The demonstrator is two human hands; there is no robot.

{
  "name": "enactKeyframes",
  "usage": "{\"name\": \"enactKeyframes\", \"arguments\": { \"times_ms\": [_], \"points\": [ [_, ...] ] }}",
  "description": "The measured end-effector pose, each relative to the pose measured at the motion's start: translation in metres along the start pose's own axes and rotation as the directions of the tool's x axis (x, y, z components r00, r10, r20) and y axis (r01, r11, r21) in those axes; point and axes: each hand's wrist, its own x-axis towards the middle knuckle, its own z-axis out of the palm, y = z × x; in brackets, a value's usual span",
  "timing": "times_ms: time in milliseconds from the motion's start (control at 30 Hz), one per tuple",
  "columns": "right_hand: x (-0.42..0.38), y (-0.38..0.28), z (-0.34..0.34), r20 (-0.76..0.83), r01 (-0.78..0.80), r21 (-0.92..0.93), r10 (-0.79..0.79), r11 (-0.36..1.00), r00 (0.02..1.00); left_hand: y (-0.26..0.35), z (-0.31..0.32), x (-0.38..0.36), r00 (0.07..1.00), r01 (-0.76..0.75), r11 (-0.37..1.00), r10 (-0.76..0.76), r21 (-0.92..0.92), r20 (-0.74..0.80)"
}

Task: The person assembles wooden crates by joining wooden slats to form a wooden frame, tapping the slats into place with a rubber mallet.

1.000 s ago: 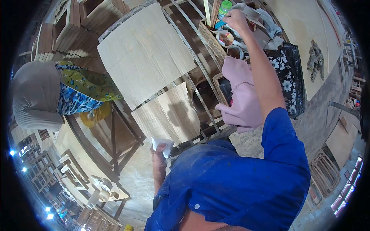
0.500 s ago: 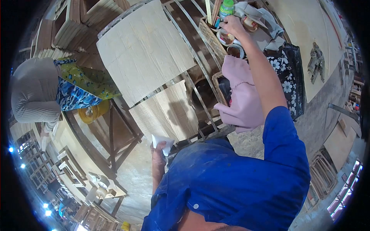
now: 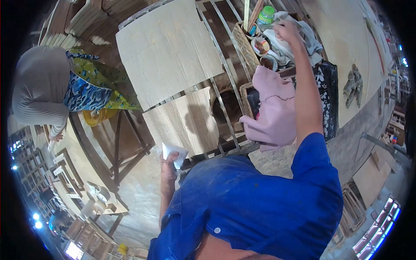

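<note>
My left hand point(image 3: 168, 165) is closed around a small white packet point(image 3: 180, 152), plastic or paper, beside the near edge of the slatted rack. My right hand point(image 3: 287, 33) reaches over a wicker basket point(image 3: 243, 47), its fingers curled together above crumpled pale cloths point(image 3: 307, 37). Whatever those fingers pinch, if anything, is too small to make out. Close by in the basket are a green-lidded jar point(image 3: 266, 15), a cup with reddish-brown stains point(image 3: 261, 46) and another round container point(image 3: 268, 63). Wooden sticks point(image 3: 246, 15) stand at its far left corner.
Cardboard sheets point(image 3: 169, 52) lie over the metal slats point(image 3: 225, 104). A pink cloth point(image 3: 273, 108) drapes over a second basket, near a black floral bag point(image 3: 327, 99). At left, a person in a grey top point(image 3: 41, 86) bends by a workbench point(image 3: 86, 151) and a yellow bucket point(image 3: 99, 117).
My right hand has moved right, away from the cups and jar to above the cloths. My left hand keeps the white packet. The co-worker's arm has shifted slightly.
</note>
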Motion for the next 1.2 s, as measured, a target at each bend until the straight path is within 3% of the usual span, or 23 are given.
{"name": "enactKeyframes", "arguments": {
  "times_ms": [33,67,133,267,433,500,533,600,633,667,700,767,800,867,967,1033,1067,1133,1167,1200],
  "points": [
    [-0.018,-0.005,-0.012,0.035,0.004,0.171,-0.010,0.985,0.999,-0.001,-0.004,0.001,0.999,0.015,1.000,-0.015,0.006,0.035],
    [-0.033,-0.008,-0.019,0.035,0.017,0.161,-0.023,0.987,0.999,-0.006,-0.008,0.005,0.998,0.037,0.999,-0.037,-0.008,0.044],
    [-0.069,-0.022,-0.030,0.026,0.072,0.381,-0.089,0.922,0.996,-0.008,-0.009,0.006,0.997,0.027,1.000,-0.027,-0.003,0.074],
    [-0.134,-0.053,-0.037,0.109,0.120,0.523,-0.205,0.844,0.973,-0.004,0.001,-0.006,0.993,-0.042,0.999,0.041,0.006,0.112],
    [-0.200,-0.092,-0.011,0.142,0.225,0.508,-0.339,0.831,0.930,-0.013,-0.011,-0.038,0.988,-0.094,0.995,0.098,-0.035,0.117],
    [-0.217,-0.098,0.010,0.151,0.175,0.700,-0.382,0.693,0.912,-0.024,-0.022,-0.051,0.993,-0.082,0.994,0.087,-0.067,0.076],
    [-0.234,-0.102,0.022,0.107,0.181,0.751,-0.387,0.635,0.916,-0.031,-0.029,-0.057,0.995,-0.067,0.996,0.072,-0.058,0.072],
    [-0.251,-0.088,0.063,-0.141,0.433,0.516,-0.426,0.739,0.894,-0.048,-0.048,-0.064,0.996,-0.062,0.997,0.064,-0.039,0.061],
    [-0.250,-0.090,0.079,0.171,-0.095,0.923,-0.178,0.373,0.969,-0.057,-0.060,-0.068,0.997,-0.065,0.998,0.066,-0.027,0.045],
    [-0.247,-0.070,0.097,0.340,-0.223,0.900,-0.285,0.375,0.896,-0.063,-0.069,-0.078,0.998,-0.060,0.998,0.060,-0.017,0.006],
    [-0.254,-0.064,0.123,0.409,-0.329,0.906,-0.359,0.265,0.839,-0.067,-0.077,-0.083,0.998,-0.056,0.998,0.056,-0.012,-0.031],
    [-0.278,-0.066,0.178,0.593,-0.527,0.805,-0.315,0.274,0.741,-0.077,-0.098,-0.098,0.984,-0.148,0.988,0.143,-0.046,-0.109],
    [-0.302,-0.072,0.202,0.686,-0.636,0.726,-0.216,0.263,0.694,-0.082,-0.115,-0.114,0.970,-0.165,0.983,0.147,-0.081,-0.194],
    [-0.322,-0.053,0.254,0.791,-0.789,0.576,-0.388,0.214,0.472,-0.077,-0.135,-0.128,0.978,-0.135,0.930,0.071,-0.341,-0.194],
    [-0.393,-0.077,0.293,0.898,-0.810,0.436,-0.250,0.393,0.362,-0.083,-0.194,-0.153,0.938,-0.254,0.865,0.112,-0.432,-0.327],
    [-0.430,-0.093,0.321,0.926,-0.793,0.352,-0.306,0.497,0.219,-0.095,-0.245,-0.162,0.901,-0.292,0.844,0.084,-0.450,-0.426],
    [-0.447,-0.099,0.334,0.929,-0.788,0.344,-0.308,0.511,0.206,-0.097,-0.266,-0.172,0.879,-0.331,0.836,0.105,-0.437,-0.465],
    [-0.477,-0.130,0.357,0.939,-0.642,0.326,-0.317,0.694,0.135,-0.094,-0.315,-0.184,0.815,-0.437,0.779,0.133,-0.449,-0.564],
    [-0.488,-0.142,0.372,0.940,-0.634,0.323,-0.316,0.702,0.130,-0.097,-0.342,-0.185,0.770,-0.505,0.727,0.135,-0.465,-0.624],
    [-0.500,-0.153,0.387,0.939,-0.553,0.344,-0.285,0.759,0.192,-0.100,-0.375,-0.187,0.772,-0.507,0.745,0.168,-0.434,-0.613]
  ]
}}
